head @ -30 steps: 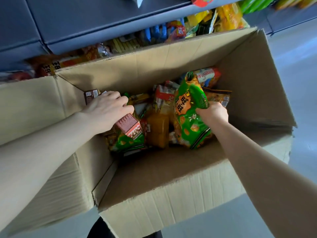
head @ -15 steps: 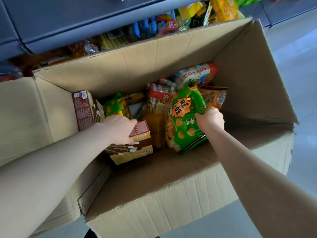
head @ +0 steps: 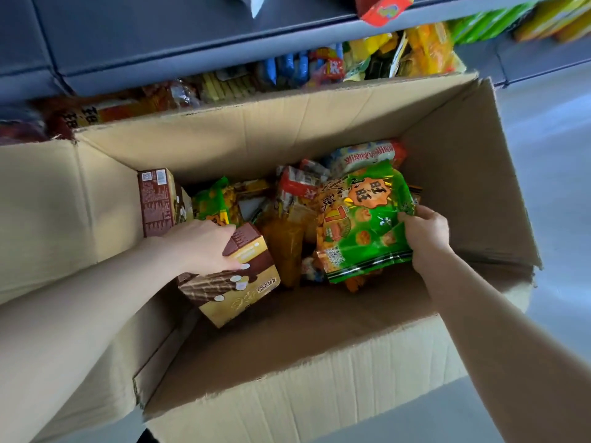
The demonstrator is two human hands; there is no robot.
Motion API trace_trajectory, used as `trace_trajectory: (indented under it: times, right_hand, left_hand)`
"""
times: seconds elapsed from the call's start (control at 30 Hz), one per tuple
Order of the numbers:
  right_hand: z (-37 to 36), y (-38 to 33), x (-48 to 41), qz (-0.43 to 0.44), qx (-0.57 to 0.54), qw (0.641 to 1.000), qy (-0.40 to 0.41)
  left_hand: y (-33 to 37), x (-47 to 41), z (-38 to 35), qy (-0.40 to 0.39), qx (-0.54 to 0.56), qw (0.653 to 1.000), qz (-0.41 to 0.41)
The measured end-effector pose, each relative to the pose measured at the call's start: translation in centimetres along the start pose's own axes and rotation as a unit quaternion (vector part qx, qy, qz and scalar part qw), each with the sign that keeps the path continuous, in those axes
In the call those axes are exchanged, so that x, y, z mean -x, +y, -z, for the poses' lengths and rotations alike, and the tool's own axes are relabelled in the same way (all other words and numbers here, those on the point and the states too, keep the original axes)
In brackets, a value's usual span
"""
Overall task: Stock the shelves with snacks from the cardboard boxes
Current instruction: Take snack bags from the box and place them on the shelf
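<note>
An open cardboard box (head: 287, 398) stands on the floor below the shelves. Inside it, my left hand (head: 201, 247) grips a brown and gold wafer carton (head: 243, 282), lifted and tilted near the left wall. My right hand (head: 425, 231) pinches the right edge of a green snack bag (head: 364, 231), raised above the other packets. A second brown carton (head: 156, 201) stands upright against the box's left wall. More snack packets (head: 287, 219) lie heaped in the far half of the box.
A dark grey shelf (head: 192, 59) runs along the top, with stocked snack packets (head: 319, 68) under it just behind the box. A red packet (head: 380, 8) hangs over the upper shelf edge. Grey floor (head: 556, 187) lies to the right of the box.
My left hand has pulled the wafer carton out of the pile and toward me. My right hand has lifted the green bag and turned it flatter.
</note>
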State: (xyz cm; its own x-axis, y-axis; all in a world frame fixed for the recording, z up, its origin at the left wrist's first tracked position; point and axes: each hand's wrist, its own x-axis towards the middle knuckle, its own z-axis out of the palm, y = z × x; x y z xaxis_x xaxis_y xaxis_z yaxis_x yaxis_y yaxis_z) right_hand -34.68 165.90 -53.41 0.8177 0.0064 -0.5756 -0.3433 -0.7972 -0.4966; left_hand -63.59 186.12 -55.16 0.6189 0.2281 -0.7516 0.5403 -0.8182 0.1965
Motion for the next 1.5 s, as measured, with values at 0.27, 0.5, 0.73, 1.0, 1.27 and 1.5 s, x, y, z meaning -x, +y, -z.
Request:
trace_trajectory:
  times: [0.27,0.5,0.73,1.0,1.27,1.5]
  right_hand:
    - [0.8,-2.0,0.7,0.047,0.152,0.986,0.057]
    - [-9.0,0.1,7.9,0.225,0.274,0.928,-0.112]
    - [-21.3,3.7,12.4,0.251,0.321,0.865,-0.292]
    - [-27.9,6.7,11.6,0.091,0.407,0.864,-0.282]
    - [-22.6,3.5,14.2,0.207,0.375,0.883,-0.192]
    - [-8.9,-1.2,14.3,0.237,0.346,0.905,-0.069]
  left_hand:
    - [-0.1,1.4,3.0,0.042,0.056,0.996,0.062]
    - [-2.3,3.5,2.5,0.319,0.223,0.912,0.133]
    - [-5.1,4.4,0.5,0.444,0.177,0.867,0.14]
    - [-6.7,1.9,0.6,0.456,0.197,0.86,0.117]
    - [-6.1,3.5,1.8,0.444,0.238,0.856,0.114]
    - [-4.8,7.7,3.3,0.401,0.268,0.86,0.167]
